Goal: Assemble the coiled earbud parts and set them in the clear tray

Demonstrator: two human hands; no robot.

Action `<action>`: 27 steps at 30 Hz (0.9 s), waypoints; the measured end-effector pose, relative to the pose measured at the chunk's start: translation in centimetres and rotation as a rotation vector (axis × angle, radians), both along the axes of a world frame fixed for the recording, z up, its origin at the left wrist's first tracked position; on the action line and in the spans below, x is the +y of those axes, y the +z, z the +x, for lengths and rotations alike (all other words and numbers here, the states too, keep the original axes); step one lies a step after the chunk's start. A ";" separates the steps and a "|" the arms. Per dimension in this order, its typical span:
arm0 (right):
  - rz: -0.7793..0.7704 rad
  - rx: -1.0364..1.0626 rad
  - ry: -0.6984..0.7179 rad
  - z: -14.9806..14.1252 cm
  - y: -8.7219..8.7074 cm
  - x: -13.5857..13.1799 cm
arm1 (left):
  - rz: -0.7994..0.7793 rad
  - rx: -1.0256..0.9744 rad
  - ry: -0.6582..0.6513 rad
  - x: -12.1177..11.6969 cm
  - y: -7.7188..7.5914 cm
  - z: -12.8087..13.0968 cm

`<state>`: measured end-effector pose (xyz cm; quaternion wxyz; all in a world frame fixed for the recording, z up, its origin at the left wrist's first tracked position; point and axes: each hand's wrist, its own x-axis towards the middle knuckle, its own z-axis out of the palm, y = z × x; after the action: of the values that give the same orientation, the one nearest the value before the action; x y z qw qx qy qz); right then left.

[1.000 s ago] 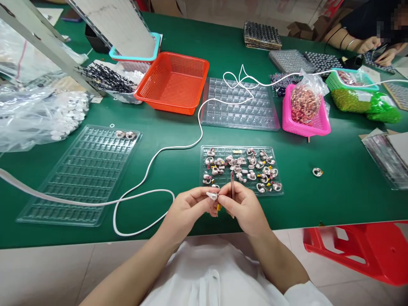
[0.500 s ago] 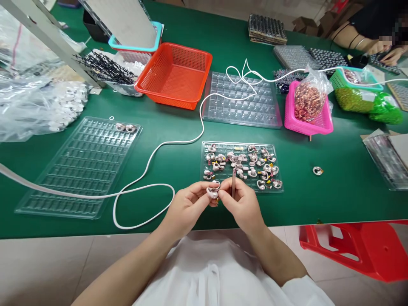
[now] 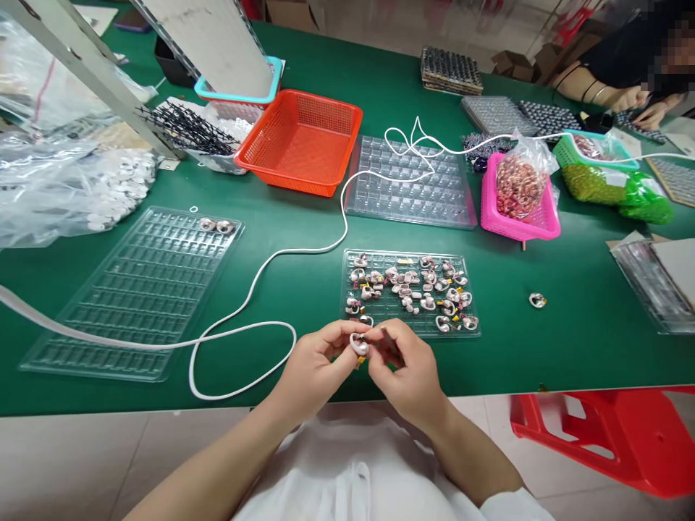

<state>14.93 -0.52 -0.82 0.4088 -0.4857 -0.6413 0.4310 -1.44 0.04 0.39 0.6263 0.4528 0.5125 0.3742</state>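
Observation:
Between the thumb and fingers of my left hand (image 3: 320, 365) is a small pale earbud (image 3: 359, 345), a curved loop with a shiny rounded body and a yellow tab below it. My right hand (image 3: 408, 367) is closed around a slim dark metal tool, apparently tweezers (image 3: 392, 344), tilted toward the earbud. The fingertips of that hand meet the earbud's right side and partly hide it. Just beyond both hands lies a clear compartment tray (image 3: 374, 255) holding several similar earbuds (image 3: 427, 301), some with yellow tabs or reddish wires.
To the left is a clear tray (image 3: 108, 304) with two round parts (image 3: 216, 226). A white cable (image 3: 271, 255) loops across the table. Behind stand an orange basket (image 3: 307, 148) and a pink basket (image 3: 521, 230). One earbud (image 3: 537, 300) lies right. A co-worker's hands (image 3: 643, 108) are far right.
The tool in my right hand has swung from upright to leaning left toward the earbud. The earbud has turned slightly in my fingers. The whole view has shifted a little.

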 end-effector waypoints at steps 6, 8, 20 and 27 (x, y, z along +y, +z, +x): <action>0.118 -0.074 0.098 1.0 0.7 0.4 | 0.086 0.161 -0.079 -0.3 0.0 -0.5; -0.025 -0.021 0.078 1.2 0.7 0.4 | 0.052 0.106 -0.058 -0.3 0.0 -0.4; -0.297 0.123 0.068 1.2 0.5 0.4 | -0.083 -0.087 -0.089 0.4 0.3 -1.0; 0.064 0.026 0.083 0.6 0.2 0.2 | -0.113 -0.062 -0.022 0.7 0.5 -0.6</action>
<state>15.53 -0.31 -0.65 0.4139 -0.4397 -0.6690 0.4333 -1.99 0.77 0.90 0.6706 0.4105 0.5082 0.3514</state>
